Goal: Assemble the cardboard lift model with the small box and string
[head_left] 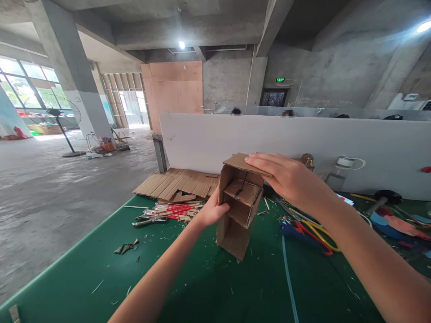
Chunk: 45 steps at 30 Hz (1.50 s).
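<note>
A tall cardboard box structure [235,237] stands upright on the green table [198,287], its open side facing me. Inside it are cardboard shelves, and a dark strip lies on the upper one. My left hand [213,210] grips the left side of the structure, thumb at the front edge and the other fingers hidden behind. Over the top, my right hand [284,174] lies with its fingers stretched across the cardboard top panel [237,161].
Cardboard sheets [175,184], wooden sticks with red wrapping [178,210] and pliers [150,220] lie to the left. Scissors with red handles [313,237], yellow-handled tools and a hot-glue-like black tool [387,196] are on the right. A white partition [208,139] stands behind.
</note>
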Tool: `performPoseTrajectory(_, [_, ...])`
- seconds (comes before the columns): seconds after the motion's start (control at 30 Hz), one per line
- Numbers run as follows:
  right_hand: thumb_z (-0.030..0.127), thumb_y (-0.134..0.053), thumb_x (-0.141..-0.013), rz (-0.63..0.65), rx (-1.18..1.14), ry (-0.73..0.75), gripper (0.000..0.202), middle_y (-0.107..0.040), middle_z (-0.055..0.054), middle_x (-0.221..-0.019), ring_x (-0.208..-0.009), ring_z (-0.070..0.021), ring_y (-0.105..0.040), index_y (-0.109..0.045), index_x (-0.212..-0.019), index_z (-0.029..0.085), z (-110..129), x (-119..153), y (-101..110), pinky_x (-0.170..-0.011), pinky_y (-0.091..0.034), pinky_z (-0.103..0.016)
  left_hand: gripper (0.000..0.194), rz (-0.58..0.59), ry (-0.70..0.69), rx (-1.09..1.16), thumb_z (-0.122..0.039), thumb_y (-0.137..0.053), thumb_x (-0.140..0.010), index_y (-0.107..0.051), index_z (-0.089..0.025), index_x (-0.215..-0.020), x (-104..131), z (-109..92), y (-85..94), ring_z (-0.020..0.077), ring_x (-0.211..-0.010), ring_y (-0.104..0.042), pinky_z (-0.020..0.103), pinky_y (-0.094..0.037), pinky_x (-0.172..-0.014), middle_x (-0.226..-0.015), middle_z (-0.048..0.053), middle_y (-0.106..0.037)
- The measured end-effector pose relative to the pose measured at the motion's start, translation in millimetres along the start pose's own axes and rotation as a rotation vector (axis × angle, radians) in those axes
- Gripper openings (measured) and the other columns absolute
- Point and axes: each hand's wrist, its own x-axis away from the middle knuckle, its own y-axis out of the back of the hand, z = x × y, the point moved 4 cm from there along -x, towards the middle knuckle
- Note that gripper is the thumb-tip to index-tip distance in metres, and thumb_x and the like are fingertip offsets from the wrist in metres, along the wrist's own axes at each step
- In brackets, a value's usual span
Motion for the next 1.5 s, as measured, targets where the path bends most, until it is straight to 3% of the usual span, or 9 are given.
performPoseTrajectory(0.27, [0.021, -0.050, -0.090, -0.080, -0.142, -0.040, 0.038, -0.064, -0.006, -0.121, -0.111, -0.0218, -0.058, -0.056, -0.127, 0.022, -2.7, -1.8, 1.3, -0.095, -0.051, -0.042, 0.056, 0.004, -0.002, 0.010, -0.021, -0.051, -0.068, -0.050, -0.013, -0.123, -0.1, -2.8, -3.2, 0.0332, -0.121, -0.048, 0.044, -0.039, -0.104, -0.130, 0.009, -0.057])
performPoseTrajectory(0.47, [0.027, -0.053, -0.089, -0.083, -0.191, -0.068, 0.043, -0.057, -0.007, -0.126, -0.116, -0.0248, -0.053, -0.050, -0.132, 0.028, -7.5, -1.2, -3.8, -0.098, -0.046, -0.048, 0.057, -0.015, -0.012, 0.009, -0.021, -0.051, -0.067, -0.051, -0.014, -0.123, -0.3, -5.5, -3.0, 0.0337, -0.122, -0.046, 0.046, -0.036, -0.106, -0.130, 0.009, -0.056])
performPoseTrajectory(0.57, [0.029, -0.057, -0.087, -0.203, -0.115, -0.173, 0.049, -0.049, -0.010, -0.132, -0.124, -0.0296, -0.044, -0.045, -0.134, 0.028, -5.9, 9.1, -6.2, -0.101, -0.042, -0.054, 0.061, -0.031, -0.027, -0.001, -0.020, -0.051, -0.066, -0.049, -0.014, -0.126, -1.4, -7.3, -3.4, 0.0338, -0.123, -0.044, 0.046, -0.035, -0.108, -0.132, 0.009, -0.055])
performPoseTrajectory(0.67, [0.029, -0.059, -0.085, -0.338, -0.055, -0.288, 0.046, -0.048, -0.013, -0.124, -0.119, -0.0310, -0.045, -0.049, -0.129, 0.026, -0.4, 20.7, -12.0, -0.098, -0.043, -0.054, 0.067, -0.040, -0.053, 0.007, -0.017, -0.051, -0.065, -0.043, -0.015, -0.132, -2.7, -9.9, -5.4, 0.0333, -0.124, -0.044, 0.045, -0.036, -0.107, -0.134, 0.009, -0.053])
performPoseTrajectory(0.8, [0.028, -0.057, -0.086, -0.472, -0.141, -0.393, 0.039, -0.048, -0.011, -0.109, -0.102, -0.0244, -0.053, -0.052, -0.125, 0.025, 4.1, 29.9, -20.3, -0.080, -0.056, -0.042, 0.073, -0.042, -0.108, -0.013, -0.014, -0.050, -0.066, -0.037, -0.017, -0.138, -2.9, -15.8, -11.4, 0.0324, -0.124, -0.045, 0.044, -0.036, -0.107, -0.135, 0.008, -0.052])
performPoseTrajectory(0.9, [0.030, -0.058, -0.086, -0.556, -0.224, -0.500, 0.038, -0.048, -0.011, -0.108, -0.097, -0.0226, -0.055, -0.054, -0.124, 0.025, 0.5, 36.3, -21.0, -0.065, -0.058, -0.034, 0.080, -0.092, -0.093, -0.091, -0.013, -0.050, -0.066, -0.029, -0.017, -0.143, -1.5, -17.7, -16.8, 0.0323, -0.129, -0.039, 0.045, -0.031, -0.110, -0.144, 0.010, -0.042])
performPoseTrajectory(1.13, [0.029, -0.057, -0.088, -0.437, -0.574, -0.548, 0.043, -0.064, -0.007, -0.110, -0.081, -0.0202, -0.068, -0.048, -0.130, 0.031, -7.1, 40.6, -32.2, -0.062, -0.060, -0.033, 0.081, -0.145, -0.141, -0.170, -0.012, -0.049, -0.070, -0.023, -0.015, -0.146, 3.3, -20.1, -28.8, 0.0290, -0.135, -0.034, 0.044, -0.026, -0.114, -0.144, 0.012, -0.040])
performPoseTrajectory(1.37, [0.031, -0.060, -0.086, -0.511, -0.773, -0.551, 0.024, -0.065, -0.004, -0.100, -0.076, -0.0161, -0.068, -0.056, -0.109, 0.026, -11.1, 35.5, -39.8, -0.068, -0.062, -0.032, 0.080, -0.122, -0.151, -0.175, -0.015, -0.048, -0.071, -0.022, -0.016, -0.146, 3.4, -17.2, -28.7, 0.0316, -0.136, -0.032, 0.046, -0.025, -0.113, -0.151, 0.011, -0.031])
performPoseTrajectory(1.5, [0.032, -0.057, -0.088, -0.518, -0.785, -0.561, 0.023, -0.063, -0.004, -0.106, -0.077, -0.0150, -0.067, -0.057, -0.111, 0.026, -15.3, 36.7, -40.3, -0.063, -0.064, -0.031, 0.080, -0.104, -0.143, -0.173, -0.016, -0.049, -0.072, -0.021, -0.017, -0.147, 3.0, -14.8, -28.7, 0.0327, -0.134, -0.034, 0.047, -0.027, -0.112, -0.153, 0.010, -0.029])
